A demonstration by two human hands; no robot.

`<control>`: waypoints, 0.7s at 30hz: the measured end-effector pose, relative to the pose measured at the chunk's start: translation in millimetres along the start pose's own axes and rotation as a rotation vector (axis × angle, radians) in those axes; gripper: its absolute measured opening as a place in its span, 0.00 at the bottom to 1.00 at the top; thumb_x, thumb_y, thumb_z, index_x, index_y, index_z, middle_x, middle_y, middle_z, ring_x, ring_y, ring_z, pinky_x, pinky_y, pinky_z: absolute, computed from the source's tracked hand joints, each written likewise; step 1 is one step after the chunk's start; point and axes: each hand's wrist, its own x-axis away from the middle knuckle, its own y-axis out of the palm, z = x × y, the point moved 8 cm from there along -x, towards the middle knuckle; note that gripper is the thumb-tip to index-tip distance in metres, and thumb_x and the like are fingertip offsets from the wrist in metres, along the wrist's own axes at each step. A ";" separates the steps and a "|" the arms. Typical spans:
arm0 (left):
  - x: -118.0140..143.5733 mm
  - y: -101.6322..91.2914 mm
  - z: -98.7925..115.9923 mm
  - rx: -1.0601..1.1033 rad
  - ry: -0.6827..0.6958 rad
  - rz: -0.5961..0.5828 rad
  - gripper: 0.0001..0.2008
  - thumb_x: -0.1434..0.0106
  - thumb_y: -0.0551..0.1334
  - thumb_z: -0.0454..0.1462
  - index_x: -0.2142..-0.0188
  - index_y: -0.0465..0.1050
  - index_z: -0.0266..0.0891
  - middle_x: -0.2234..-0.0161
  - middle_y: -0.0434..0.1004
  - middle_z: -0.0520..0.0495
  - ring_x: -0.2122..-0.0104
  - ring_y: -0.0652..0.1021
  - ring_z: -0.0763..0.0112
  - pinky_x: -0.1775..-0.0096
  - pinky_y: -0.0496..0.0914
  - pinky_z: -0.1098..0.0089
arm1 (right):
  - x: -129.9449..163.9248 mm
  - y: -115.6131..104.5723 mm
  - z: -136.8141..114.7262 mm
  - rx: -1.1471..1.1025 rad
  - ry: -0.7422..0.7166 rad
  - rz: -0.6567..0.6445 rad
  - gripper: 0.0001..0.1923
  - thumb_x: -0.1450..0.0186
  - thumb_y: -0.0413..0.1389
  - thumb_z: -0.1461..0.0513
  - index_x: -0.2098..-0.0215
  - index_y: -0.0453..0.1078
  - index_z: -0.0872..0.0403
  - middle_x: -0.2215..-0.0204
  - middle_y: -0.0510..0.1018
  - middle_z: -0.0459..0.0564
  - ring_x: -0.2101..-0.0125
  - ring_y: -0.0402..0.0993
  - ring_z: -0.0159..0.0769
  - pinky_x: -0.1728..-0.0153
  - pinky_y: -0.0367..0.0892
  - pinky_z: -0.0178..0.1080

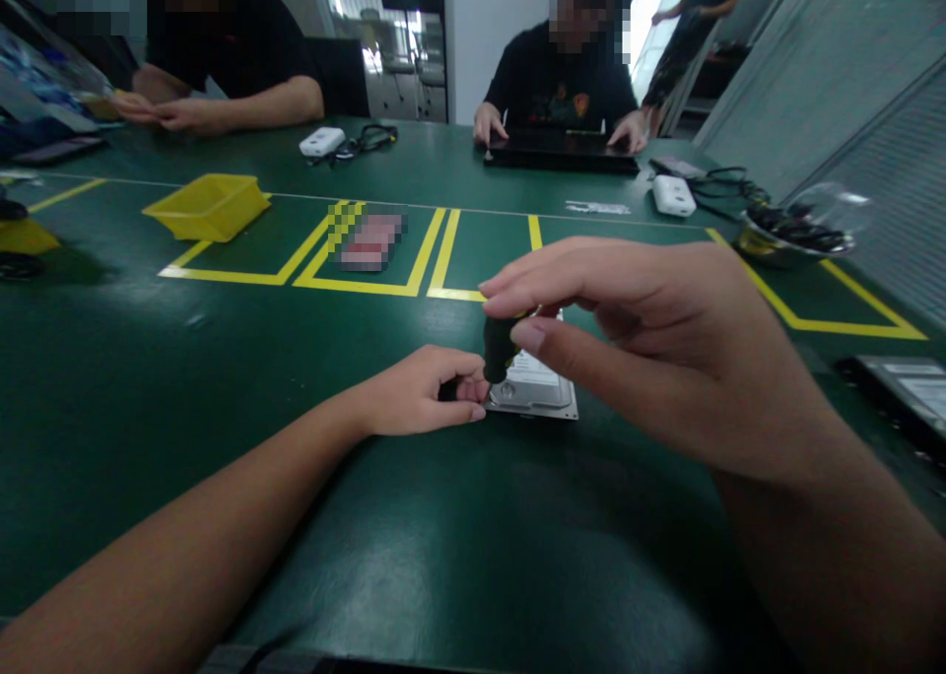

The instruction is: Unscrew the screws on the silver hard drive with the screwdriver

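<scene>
Hard drive (533, 386) flat on green table (222, 378), mid-table, just past hands. Right hand (636, 349) pinching black screwdriver handle (500, 344) between thumb and fingertips, tool upright over drive's near-left corner. Left hand (421, 403) curled, fingertips pinched at shaft base, steadying. Looks mid-screw; cover on, so plenty left. Yellow bin (209, 206) far left, well apart.

Right hand (665, 349) pinching black screwdriver handle (499, 344) upright over hard drive (536, 383), left hand (425, 393) steadying beside it
</scene>
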 end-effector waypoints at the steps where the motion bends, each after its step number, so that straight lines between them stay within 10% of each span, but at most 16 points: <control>1: -0.1 0.4 -0.3 0.002 -0.001 -0.004 0.08 0.36 0.63 0.39 0.64 0.72 0.35 0.68 0.74 0.50 0.68 0.73 0.72 0.66 0.66 0.72 | -0.5 0.4 0.2 0.000 0.000 0.002 0.09 0.34 0.58 0.68 0.56 0.76 0.56 0.57 0.81 0.49 0.56 0.77 0.32 0.53 0.72 0.36; 13: -0.5 0.2 1.3 0.055 -0.005 -0.013 0.05 0.37 0.64 0.36 0.65 0.72 0.36 0.71 0.73 0.53 0.71 0.73 0.75 0.67 0.65 0.74 | -0.4 0.0 3.1 0.008 0.038 0.027 0.16 0.36 0.55 0.71 0.52 0.74 0.51 0.55 0.81 0.45 0.55 0.76 0.35 0.52 0.71 0.37; 21: -0.1 0.4 1.3 0.064 0.017 0.007 0.06 0.36 0.64 0.38 0.64 0.72 0.36 0.69 0.73 0.51 0.69 0.73 0.73 0.66 0.66 0.73 | -0.5 -1.6 1.5 0.062 0.013 0.068 0.03 0.34 0.60 0.64 0.62 0.74 0.51 0.60 0.80 0.46 0.56 0.76 0.37 0.53 0.71 0.41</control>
